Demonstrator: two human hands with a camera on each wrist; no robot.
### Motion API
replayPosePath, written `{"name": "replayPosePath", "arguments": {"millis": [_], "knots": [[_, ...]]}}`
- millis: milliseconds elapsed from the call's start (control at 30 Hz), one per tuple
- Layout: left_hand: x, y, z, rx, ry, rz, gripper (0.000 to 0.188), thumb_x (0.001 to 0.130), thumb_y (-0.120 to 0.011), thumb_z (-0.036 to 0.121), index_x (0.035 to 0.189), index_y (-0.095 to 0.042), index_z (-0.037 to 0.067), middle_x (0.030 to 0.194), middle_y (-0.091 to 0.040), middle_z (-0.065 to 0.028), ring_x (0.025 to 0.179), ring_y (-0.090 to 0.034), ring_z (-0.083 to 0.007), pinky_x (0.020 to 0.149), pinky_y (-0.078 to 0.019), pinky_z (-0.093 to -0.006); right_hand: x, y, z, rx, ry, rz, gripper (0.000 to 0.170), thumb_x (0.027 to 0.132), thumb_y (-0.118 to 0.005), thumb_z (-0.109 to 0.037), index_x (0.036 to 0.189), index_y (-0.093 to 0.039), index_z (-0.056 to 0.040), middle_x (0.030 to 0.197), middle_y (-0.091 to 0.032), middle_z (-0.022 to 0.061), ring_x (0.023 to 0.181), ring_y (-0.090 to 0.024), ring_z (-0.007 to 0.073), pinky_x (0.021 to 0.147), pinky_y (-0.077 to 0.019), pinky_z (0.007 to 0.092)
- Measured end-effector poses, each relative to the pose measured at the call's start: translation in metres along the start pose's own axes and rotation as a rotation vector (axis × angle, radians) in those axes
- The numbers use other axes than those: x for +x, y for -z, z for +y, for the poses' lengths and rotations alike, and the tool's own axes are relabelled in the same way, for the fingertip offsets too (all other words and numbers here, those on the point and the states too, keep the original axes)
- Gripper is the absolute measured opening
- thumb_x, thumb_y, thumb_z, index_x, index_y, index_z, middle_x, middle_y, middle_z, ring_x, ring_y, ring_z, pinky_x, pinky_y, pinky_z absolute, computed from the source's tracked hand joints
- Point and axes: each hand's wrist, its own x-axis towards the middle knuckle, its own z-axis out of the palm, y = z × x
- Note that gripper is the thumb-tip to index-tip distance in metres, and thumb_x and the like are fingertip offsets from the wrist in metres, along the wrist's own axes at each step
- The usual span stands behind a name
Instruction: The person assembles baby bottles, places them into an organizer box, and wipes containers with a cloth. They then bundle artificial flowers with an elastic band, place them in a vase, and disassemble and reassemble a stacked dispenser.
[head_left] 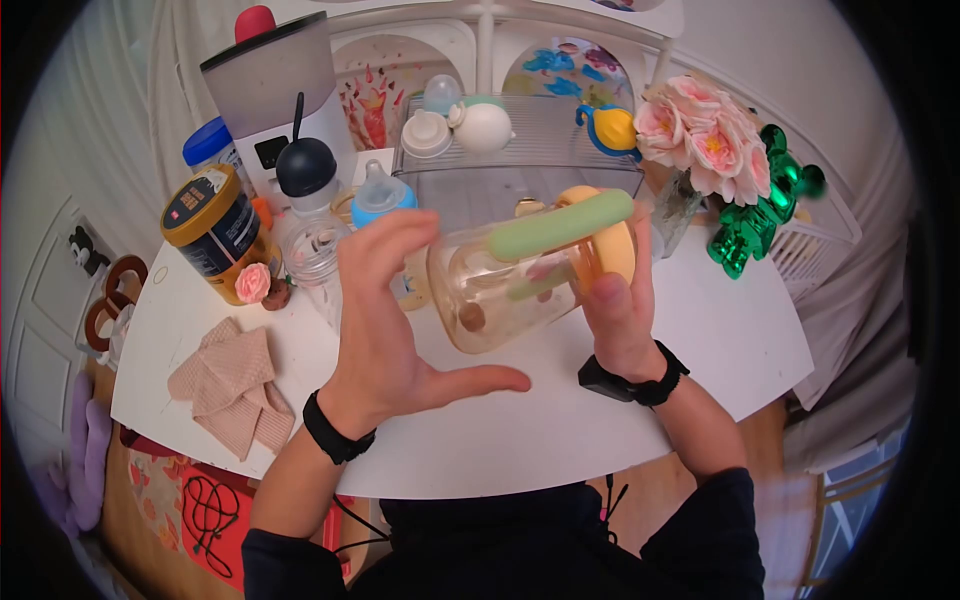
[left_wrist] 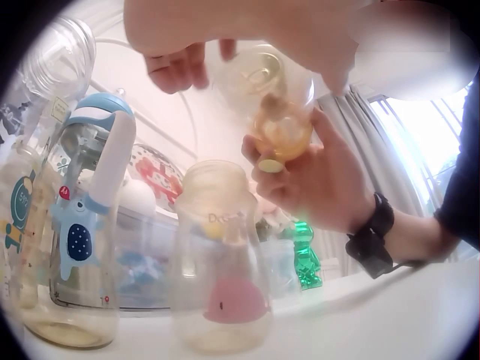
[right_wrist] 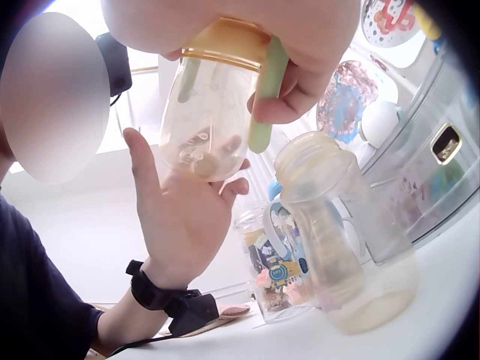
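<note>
My right hand point(head_left: 625, 315) grips a clear, amber-tinted baby bottle point(head_left: 465, 285) around its yellow collar point(right_wrist: 229, 41) and one of its green handles point(head_left: 560, 225). The bottle is tilted on its side over the table, its base towards my left hand point(head_left: 375, 325). That hand is spread beside the base, thumb stretched out below, holding nothing. In the right wrist view the left palm point(right_wrist: 184, 221) faces the bottle's bottom. Close by in the left wrist view stand an uncapped clear bottle with a pink whale point(left_wrist: 236, 301) and a bottle with a blue bear point(left_wrist: 79, 232).
Behind the hands are a grey drying box point(head_left: 515, 185) with bottle parts on its lid, a bottle with a blue collar point(head_left: 382, 200) and a clear jar point(head_left: 310, 250). A tub point(head_left: 215, 235) and a pink cloth point(head_left: 235, 385) lie left; flowers point(head_left: 705, 140) and a green figure point(head_left: 755, 220) stand right.
</note>
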Motion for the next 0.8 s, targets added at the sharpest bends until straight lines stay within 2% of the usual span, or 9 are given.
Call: {"name": "replayPosePath", "arguments": {"millis": [67, 200, 267, 300, 400, 467, 600, 667, 800], "knots": [[0.003, 0.014, 0.003, 0.039, 0.245, -0.293, 0.084, 0.065, -0.106, 0.033, 0.129, -0.059, 0.004, 0.132, -0.059, -0.0150, 0.120, -0.055, -0.0355, 0.097, -0.0485, -0.0443, 0.000, 0.000, 0.000, -0.004, 0.020, -0.004, 0.087, 0.101, -0.074, -0.051, 0.155, -0.025, -0.0043, 0.145, -0.052, 0.0160, 0.118, -0.063, 0.0234, 0.099, -0.0547, 0.0385], [-0.003, 0.007, -0.003, -0.077, 0.314, -0.245, 0.088, 0.067, -0.103, 0.039, 0.134, -0.059, 0.003, 0.130, -0.061, -0.0144, 0.120, -0.055, -0.0357, 0.099, -0.0474, -0.0442, -0.002, 0.004, 0.004, -0.044, 0.013, 0.013, 0.087, 0.101, -0.076, -0.050, 0.156, -0.025, -0.0046, 0.146, -0.050, 0.0158, 0.122, -0.061, 0.0239, 0.102, -0.0544, 0.0392], [-0.003, 0.006, -0.013, 0.307, -0.194, -0.177, 0.103, 0.077, -0.095, 0.055, 0.150, -0.045, 0.001, 0.133, -0.057, -0.0161, 0.123, -0.057, -0.0286, 0.098, -0.0489, -0.0396, 0.000, 0.000, 0.007, -0.005, 0.001, 0.025, 0.088, 0.100, -0.076, -0.049, 0.156, -0.025, -0.0046, 0.146, -0.050, 0.0155, 0.124, -0.060, 0.0237, 0.102, -0.0543, 0.0396], [-0.003, 0.005, -0.012, 0.306, -0.195, -0.178, 0.103, 0.077, -0.095, 0.055, 0.150, -0.045, 0.001, 0.133, -0.057, -0.0161, 0.123, -0.057, -0.0286, 0.098, -0.0489, -0.0396, 0.000, -0.001, 0.007, 0.031, -0.008, 0.039, 0.088, 0.100, -0.076, -0.049, 0.156, -0.024, -0.0046, 0.146, -0.049, 0.0153, 0.125, -0.058, 0.0235, 0.103, -0.0541, 0.0399], [0.000, 0.004, -0.004, 0.174, -0.086, -0.128, 0.099, 0.078, -0.095, 0.050, 0.150, -0.047, 0.003, 0.133, -0.058, -0.0152, 0.121, -0.058, -0.0280, 0.096, -0.0490, -0.0406, 0.000, 0.003, 0.007, -0.006, 0.019, -0.007, 0.088, 0.101, -0.076, -0.049, 0.156, -0.024, -0.0049, 0.147, -0.049, 0.0152, 0.126, -0.058, 0.0235, 0.103, -0.0541, 0.0400], [0.008, 0.014, 0.006, -0.013, 0.230, -0.256, 0.086, 0.068, -0.102, 0.033, 0.140, -0.060, 0.013, 0.135, -0.061, -0.0141, 0.119, -0.056, -0.0304, 0.089, -0.0467, -0.0424, -0.001, 0.001, 0.006, -0.001, 0.026, -0.009, 0.087, 0.101, -0.076, -0.049, 0.156, -0.024, -0.0050, 0.146, -0.049, 0.0152, 0.127, -0.058, 0.0239, 0.103, -0.0542, 0.0398], [0.001, 0.010, -0.002, -0.053, 0.309, -0.340, 0.090, 0.065, -0.104, 0.033, 0.141, -0.060, 0.013, 0.137, -0.059, -0.0148, 0.119, -0.056, -0.0314, 0.091, -0.0460, -0.0432, -0.002, 0.004, 0.009, -0.051, 0.055, 0.006, 0.086, 0.101, -0.075, -0.049, 0.155, -0.025, -0.0048, 0.145, -0.051, 0.0157, 0.129, -0.059, 0.0247, 0.102, -0.0547, 0.0394], [-0.002, 0.005, -0.011, 0.267, -0.129, -0.229, 0.103, 0.071, -0.101, 0.046, 0.150, -0.046, 0.006, 0.138, -0.057, -0.0165, 0.123, -0.057, -0.0342, 0.099, -0.0471, -0.0443, 0.000, 0.003, 0.008, -0.012, 0.000, -0.003, 0.085, 0.101, -0.074, -0.048, 0.155, -0.025, -0.0047, 0.145, -0.051, 0.0158, 0.129, -0.059, 0.0247, 0.103, -0.0546, 0.0395], [-0.002, 0.002, -0.005, 0.244, -0.124, -0.196, 0.105, 0.075, -0.097, 0.051, 0.153, -0.043, 0.005, 0.140, -0.056, -0.0167, 0.122, -0.057, -0.0345, 0.100, -0.0469, -0.0433, 0.002, 0.000, 0.006, 0.032, -0.008, 0.001, 0.083, 0.102, -0.073, -0.047, 0.155, -0.026, -0.0050, 0.144, -0.052, 0.0164, 0.129, -0.059, 0.0248, 0.103, -0.0549, 0.0394]]}}
